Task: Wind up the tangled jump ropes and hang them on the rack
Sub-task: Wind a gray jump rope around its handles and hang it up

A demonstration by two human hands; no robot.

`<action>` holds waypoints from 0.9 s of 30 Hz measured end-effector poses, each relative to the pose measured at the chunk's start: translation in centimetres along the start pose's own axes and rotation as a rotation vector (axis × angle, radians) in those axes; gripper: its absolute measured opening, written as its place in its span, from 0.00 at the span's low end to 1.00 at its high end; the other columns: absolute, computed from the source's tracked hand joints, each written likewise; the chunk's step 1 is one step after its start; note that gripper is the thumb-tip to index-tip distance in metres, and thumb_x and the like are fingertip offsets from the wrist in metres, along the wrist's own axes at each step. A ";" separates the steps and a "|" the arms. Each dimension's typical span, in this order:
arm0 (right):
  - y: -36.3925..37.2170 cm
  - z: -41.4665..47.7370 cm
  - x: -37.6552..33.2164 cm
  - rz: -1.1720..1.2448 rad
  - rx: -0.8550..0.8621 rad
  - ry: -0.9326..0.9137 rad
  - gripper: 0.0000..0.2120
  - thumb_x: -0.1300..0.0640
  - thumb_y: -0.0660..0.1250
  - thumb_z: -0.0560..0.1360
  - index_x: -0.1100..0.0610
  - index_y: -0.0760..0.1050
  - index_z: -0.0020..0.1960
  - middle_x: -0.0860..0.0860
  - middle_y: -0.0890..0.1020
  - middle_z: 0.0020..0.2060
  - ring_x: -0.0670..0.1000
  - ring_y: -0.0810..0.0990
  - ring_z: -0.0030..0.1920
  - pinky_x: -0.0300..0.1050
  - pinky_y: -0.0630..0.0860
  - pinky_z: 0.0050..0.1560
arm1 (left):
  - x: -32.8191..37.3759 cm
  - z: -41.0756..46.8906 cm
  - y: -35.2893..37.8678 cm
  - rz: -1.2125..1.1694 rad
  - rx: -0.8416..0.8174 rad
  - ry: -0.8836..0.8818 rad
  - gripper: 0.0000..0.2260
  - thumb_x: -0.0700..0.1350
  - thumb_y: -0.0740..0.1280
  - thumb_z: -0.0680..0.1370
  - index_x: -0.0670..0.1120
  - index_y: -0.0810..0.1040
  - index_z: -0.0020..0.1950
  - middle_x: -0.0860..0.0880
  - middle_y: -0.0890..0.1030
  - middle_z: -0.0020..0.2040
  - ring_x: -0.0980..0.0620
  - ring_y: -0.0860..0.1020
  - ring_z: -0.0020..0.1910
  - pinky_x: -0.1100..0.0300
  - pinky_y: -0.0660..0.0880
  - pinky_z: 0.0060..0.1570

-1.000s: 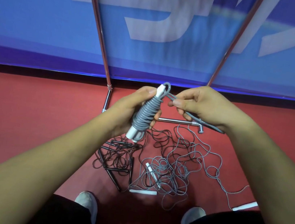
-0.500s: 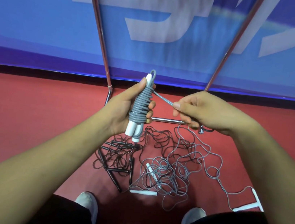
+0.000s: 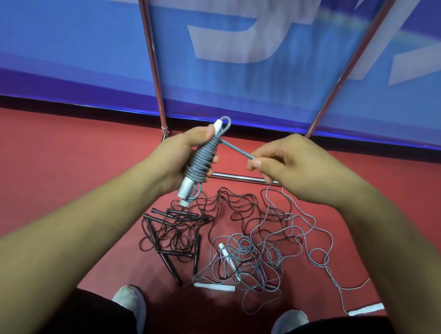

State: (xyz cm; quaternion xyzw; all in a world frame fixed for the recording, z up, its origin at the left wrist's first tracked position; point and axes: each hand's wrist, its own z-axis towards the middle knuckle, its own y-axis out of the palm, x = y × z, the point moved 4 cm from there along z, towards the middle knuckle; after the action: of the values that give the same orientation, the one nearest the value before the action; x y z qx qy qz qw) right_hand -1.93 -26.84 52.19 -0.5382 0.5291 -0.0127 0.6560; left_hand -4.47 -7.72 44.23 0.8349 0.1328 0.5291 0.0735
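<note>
**A:** What has the left hand [image 3: 179, 161] got?

**B:** A wound jump rope [image 3: 200, 161]. Smooth grey cord is coiled in tight, even rings round a pair of white cylindrical handles, which poke out at both ends. The grip is clamped on it, with the thumb up near the top and the fingers curled round the far side. The bundle is held tilted in the air above the floor, in front of the rack's low bar.

**A:** And the right hand [image 3: 298, 169]?

**B:** Its grip is together on the free strand [image 3: 237, 150] of that same cord, pinched between thumb and forefinger. The strand runs straight and taut from the upper end of the coil to the fingertips. A small rounded loop stands up beside the top handle tip.

**A:** Where are the other ropes?

**B:** They lie on the matte red floor [image 3: 43, 170]. The black tangle [image 3: 176, 234] is thin cord with slim, dark, stick-like handles. Just beside it, to the right, is the grey tangle [image 3: 258, 251], loose curls of thin cord with white tube handles. One white handle [image 3: 214, 287] lies flat near the pale shoes [image 3: 129, 300].

**A:** And the rack [image 3: 154, 67]?

**B:** It is made of shiny round metal tubes. Two of them rise on a slant against a blue banner [image 3: 50, 15] with large, blurred pale shapes, and a crossbar sits low above the floor behind the hands.
</note>
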 end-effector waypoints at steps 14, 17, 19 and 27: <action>-0.2 0.0 -0.2 0.097 -0.044 -0.042 0.09 0.58 0.68 0.78 0.58 0.84 0.42 0.52 0.81 0.29 0.43 0.67 0.24 0.32 0.62 0.25 | -0.9 -1.6 2.5 1.005 -0.274 0.212 0.10 0.53 0.66 0.79 0.57 0.78 0.60 0.63 0.79 0.38 0.63 0.77 0.37 0.63 0.74 0.40; -0.4 0.0 -0.2 0.092 0.006 -0.032 0.08 0.60 0.69 0.78 0.58 0.85 0.42 0.46 0.80 0.28 0.42 0.70 0.24 0.31 0.64 0.23 | -1.2 -2.0 2.9 1.156 -0.275 0.236 0.17 0.74 0.65 0.68 0.73 0.75 0.55 0.60 0.83 0.45 0.58 0.81 0.47 0.55 0.77 0.52; -0.4 0.3 0.0 0.091 0.043 -0.022 0.06 0.59 0.70 0.77 0.57 0.85 0.42 0.47 0.79 0.30 0.42 0.71 0.24 0.31 0.66 0.23 | -1.1 -2.2 3.3 1.279 -0.228 0.297 0.18 0.79 0.62 0.66 0.74 0.74 0.49 0.61 0.79 0.36 0.62 0.76 0.36 0.58 0.73 0.41; -0.8 1.2 2.0 0.224 0.153 0.033 0.03 0.57 0.75 0.73 0.57 0.84 0.42 0.52 0.83 0.31 0.44 0.74 0.30 0.39 0.72 0.33 | -0.9 -3.2 4.6 0.760 -0.477 0.332 0.01 0.49 0.68 0.80 0.54 0.79 0.51 0.61 0.75 0.36 0.63 0.71 0.34 0.69 0.67 0.39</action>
State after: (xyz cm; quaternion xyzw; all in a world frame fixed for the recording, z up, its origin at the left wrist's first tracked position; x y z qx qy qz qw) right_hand 0.30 -27.51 51.22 -0.4238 0.5939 0.0113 0.6838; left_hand -7.08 -12.42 46.09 0.6885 -0.2969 0.6603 0.0423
